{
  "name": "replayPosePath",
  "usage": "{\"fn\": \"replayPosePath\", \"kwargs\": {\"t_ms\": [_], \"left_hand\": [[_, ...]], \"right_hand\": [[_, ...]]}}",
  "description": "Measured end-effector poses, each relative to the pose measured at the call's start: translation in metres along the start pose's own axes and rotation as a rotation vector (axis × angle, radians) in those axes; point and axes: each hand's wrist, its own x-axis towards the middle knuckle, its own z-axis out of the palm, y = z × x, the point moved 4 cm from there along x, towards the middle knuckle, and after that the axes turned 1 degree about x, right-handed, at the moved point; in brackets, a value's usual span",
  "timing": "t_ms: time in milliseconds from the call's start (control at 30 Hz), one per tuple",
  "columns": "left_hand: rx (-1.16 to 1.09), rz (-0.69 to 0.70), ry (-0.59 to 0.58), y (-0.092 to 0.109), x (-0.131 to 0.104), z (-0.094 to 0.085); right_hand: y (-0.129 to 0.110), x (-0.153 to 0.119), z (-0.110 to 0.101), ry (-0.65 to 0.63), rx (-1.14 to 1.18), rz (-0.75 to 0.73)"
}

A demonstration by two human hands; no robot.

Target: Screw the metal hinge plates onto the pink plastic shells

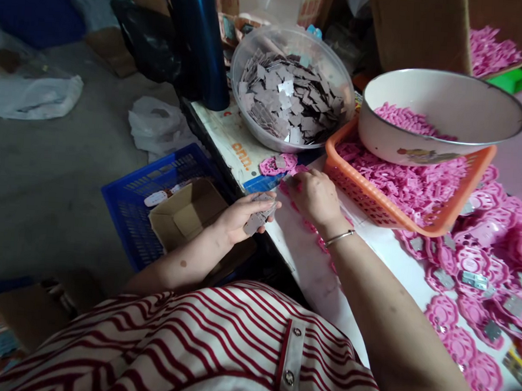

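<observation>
My left hand (241, 218) is closed around a small stack of thin grey metal plates (260, 214), held just off the table's near edge. To its right, my right hand (317, 198) reaches down to the table with curled fingers. The fingertips are at a row of pink plastic parts (312, 226), and whatever they pinch is hidden. Just beyond that hand lies a pink plastic piece (271, 165) with a grey plate on it. A clear plastic bowl (243, 120) heaped with similar grey plates stands behind.
An orange basket (377, 208) of small pink parts supports an enamel basin (423, 147) with more. Pink casings (469, 261) pile up at right. A dark blue cylinder (203, 50) stands at the table's corner. A blue crate (126, 222) with a cardboard box sits lower left.
</observation>
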Motion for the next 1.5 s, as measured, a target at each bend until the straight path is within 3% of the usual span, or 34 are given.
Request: {"fn": "replayPosePath", "kwargs": {"t_ms": [233,667,1133,1500], "left_hand": [[-0.02,-0.011,-0.018,-0.001,0.002,0.0],[-0.013,-0.013,-0.01,-0.004,0.004,0.0],[-0.03,-0.015,-0.051,-0.003,0.005,0.001],[-0.009,0.013,-0.048,-0.004,0.006,-0.001]], "right_hand": [[0.001,0.004,-0.004,0.027,0.007,0.036],[-0.023,0.055,0.008,0.011,0.033,0.177],[-0.01,0.062,0.015,-0.105,0.203,0.335],[-0.018,0.055,0.011,-0.011,0.328,0.318]]}}
